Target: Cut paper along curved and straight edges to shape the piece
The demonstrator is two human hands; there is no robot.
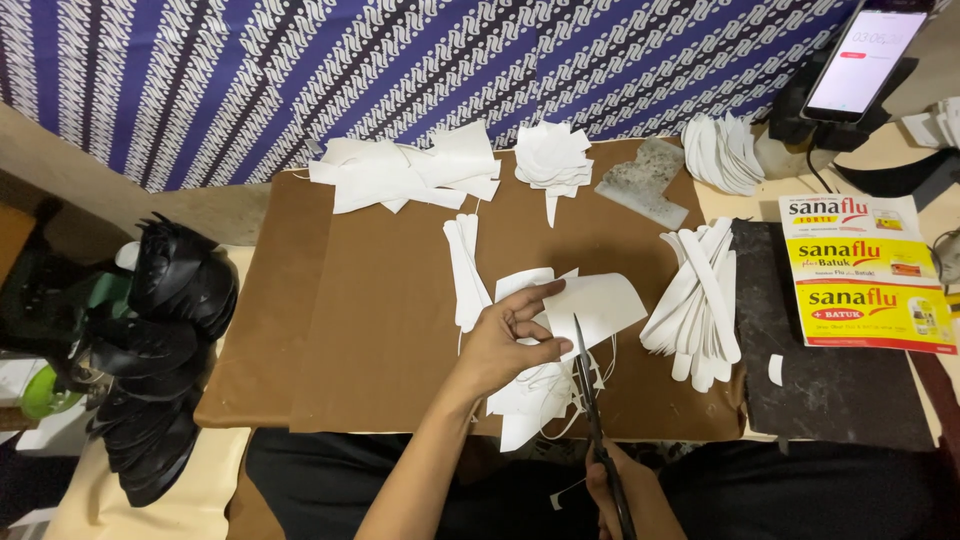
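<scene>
- Brown board — carries white paper cut-outs, a fan of narrow white strips and a grey speckled scrap.
- Dark mat just beside it — a yellow-and-red printed sheet overlaps its top edge.

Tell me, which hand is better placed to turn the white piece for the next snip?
Probably the left hand: it already pinches the white piece, while the right hand is busy with the scissors.
</scene>
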